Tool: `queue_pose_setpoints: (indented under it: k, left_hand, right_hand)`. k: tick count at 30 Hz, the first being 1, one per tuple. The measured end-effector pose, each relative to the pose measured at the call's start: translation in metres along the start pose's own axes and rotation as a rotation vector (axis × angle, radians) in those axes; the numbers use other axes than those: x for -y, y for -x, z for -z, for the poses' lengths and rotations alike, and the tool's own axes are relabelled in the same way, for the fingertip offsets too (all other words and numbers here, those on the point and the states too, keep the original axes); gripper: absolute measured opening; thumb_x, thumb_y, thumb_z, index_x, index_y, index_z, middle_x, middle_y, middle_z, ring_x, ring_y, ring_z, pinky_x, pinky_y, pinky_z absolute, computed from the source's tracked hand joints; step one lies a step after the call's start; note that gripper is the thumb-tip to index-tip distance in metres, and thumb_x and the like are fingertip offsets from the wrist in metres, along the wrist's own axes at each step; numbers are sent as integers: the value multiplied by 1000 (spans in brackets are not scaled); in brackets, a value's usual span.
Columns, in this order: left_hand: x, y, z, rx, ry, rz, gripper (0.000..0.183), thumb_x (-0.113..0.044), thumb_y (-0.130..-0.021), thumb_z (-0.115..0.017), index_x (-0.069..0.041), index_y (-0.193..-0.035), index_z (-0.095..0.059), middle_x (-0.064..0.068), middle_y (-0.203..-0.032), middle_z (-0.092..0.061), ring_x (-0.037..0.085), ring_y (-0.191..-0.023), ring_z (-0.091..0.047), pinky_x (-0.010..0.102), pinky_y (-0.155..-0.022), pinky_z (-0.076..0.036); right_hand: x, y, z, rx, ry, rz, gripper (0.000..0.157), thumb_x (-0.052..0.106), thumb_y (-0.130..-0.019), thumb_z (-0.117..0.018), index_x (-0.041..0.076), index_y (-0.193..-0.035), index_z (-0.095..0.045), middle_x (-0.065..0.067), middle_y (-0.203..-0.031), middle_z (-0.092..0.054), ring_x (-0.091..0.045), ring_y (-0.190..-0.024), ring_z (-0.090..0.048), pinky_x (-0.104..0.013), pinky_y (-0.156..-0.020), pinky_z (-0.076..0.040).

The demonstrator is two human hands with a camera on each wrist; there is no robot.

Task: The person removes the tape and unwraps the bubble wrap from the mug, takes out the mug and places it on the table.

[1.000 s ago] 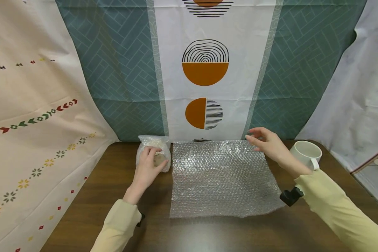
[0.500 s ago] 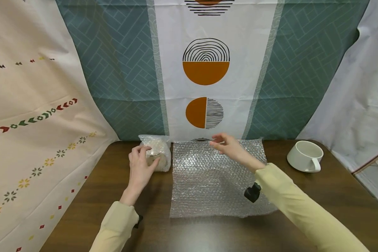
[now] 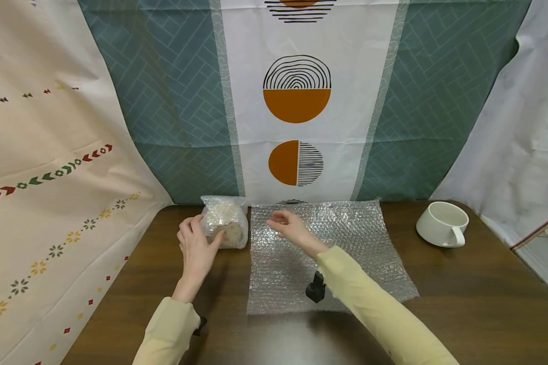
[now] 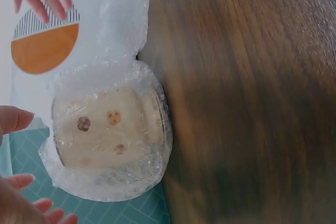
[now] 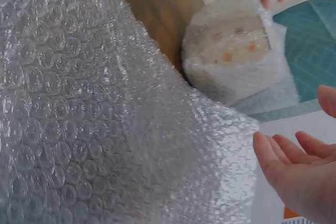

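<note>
A pale cup-shaped item (image 3: 228,219), wrapped in bubble wrap, stands at the back left of the table. Small brown and orange motifs show through its wrapping in the left wrist view (image 4: 105,129). My left hand (image 3: 196,249) is at its left front, fingers spread and thumb apart, with no grip on it. To its right lies a flat sheet of bubble wrap (image 3: 342,228). My right hand (image 3: 293,229) hovers over the left part of that sheet, its fingers loosely bent and holding nothing; the right wrist view shows the relaxed fingers (image 5: 286,156) beyond the sheet's edge.
A white mug (image 3: 440,223) with its handle toward the front right stands at the back right of the brown wooden table (image 3: 475,299). Patterned curtains (image 3: 173,101) hang right behind the table and along both sides.
My right hand has moved left from beside the mug across the bubble wrap sheet. My left hand has drawn back slightly left from the wrapped item, which stays in place.
</note>
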State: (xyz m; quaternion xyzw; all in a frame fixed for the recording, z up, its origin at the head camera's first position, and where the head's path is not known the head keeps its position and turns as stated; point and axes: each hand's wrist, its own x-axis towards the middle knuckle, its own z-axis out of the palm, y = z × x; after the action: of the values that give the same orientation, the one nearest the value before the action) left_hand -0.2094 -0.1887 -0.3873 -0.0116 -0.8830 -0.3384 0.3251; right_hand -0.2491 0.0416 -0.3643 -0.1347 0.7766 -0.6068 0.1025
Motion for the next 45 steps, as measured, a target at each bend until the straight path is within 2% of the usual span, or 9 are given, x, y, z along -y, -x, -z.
queue_pose_setpoints:
  k: [4, 7, 12, 17, 22, 32, 39, 43, 45]
  left_hand:
    - [3, 0, 0, 35, 16, 62, 62, -18, -79, -71, 4, -125, -35, 22, -117, -27, 41, -104, -27, 51, -75, -30]
    - [4, 1, -2, 69, 31, 88, 65, -19, -81, -69, 4, -129, -31, 23, -119, -26, 41, -105, -27, 50, -78, -31]
    - [6, 2, -3, 89, 72, 86, 65, -18, -82, -67, 6, -129, -29, 25, -118, -26, 42, -106, -26, 49, -83, -30]
    - [8, 2, -1, 116, 100, 78, 61, -16, -84, -65, 9, -128, -30, 27, -117, -27, 44, -106, -27, 50, -85, -30]
    - [9, 1, 0, 146, 102, 104, 61, -16, -86, -63, 10, -130, -29, 29, -120, -29, 44, -109, -27, 52, -88, -28]
    - [11, -2, 3, 197, 108, 153, 60, -24, -90, -57, 9, -130, -29, 31, -123, -29, 45, -113, -26, 53, -90, -28]
    - [14, -6, 8, 195, 119, 186, 61, -33, -93, -51, 10, -129, -29, 32, -123, -29, 46, -113, -26, 53, -90, -27]
    - [18, -9, 9, 199, 119, 191, 59, -32, -93, -50, 10, -129, -28, 31, -123, -30, 45, -114, -26, 52, -91, -25]
    - [20, -10, 9, 199, 119, 192, 57, -31, -93, -51, 9, -129, -29, 30, -122, -31, 44, -114, -27, 51, -92, -25]
  right_hand:
    - [-5, -6, -13, 37, -59, 6, 52, 19, -93, -53, -3, -136, -32, -19, -133, -38, -30, -116, -42, -37, -89, -40]
    - [-7, -10, -26, 75, -50, 16, 56, 19, -93, -53, -3, -138, -28, -20, -137, -33, -31, -120, -38, -38, -92, -37]
    - [-5, -14, -44, 119, 37, 7, 62, 25, -93, -53, 0, -141, -23, -17, -141, -27, -30, -125, -31, -41, -95, -33]
    - [-4, -17, -58, 159, 78, -27, 68, 31, -93, -52, 5, -144, -15, -15, -145, -18, -29, -128, -24, -44, -97, -29]
    - [-7, -18, -65, 194, 98, -21, 72, 32, -93, -51, 7, -145, -8, -14, -146, -14, -28, -130, -20, -42, -100, -24]
    - [-8, -11, -74, 212, 91, 3, 68, 29, -95, -48, 1, -143, -10, -14, -146, -12, -28, -129, -21, -36, -101, -22]
    - [-5, 3, -90, 229, 66, 9, 67, 28, -95, -48, -1, -143, -11, -14, -146, -13, -26, -128, -24, -35, -100, -25]
    - [-5, 10, -97, 265, 32, 22, 69, 27, -95, -48, -2, -143, -8, -14, -147, -10, -26, -128, -24, -34, -99, -26]
    - [-5, 12, -96, 262, 59, 41, 66, 25, -95, -49, -2, -142, -11, -14, -146, -13, -26, -127, -27, -33, -98, -28]
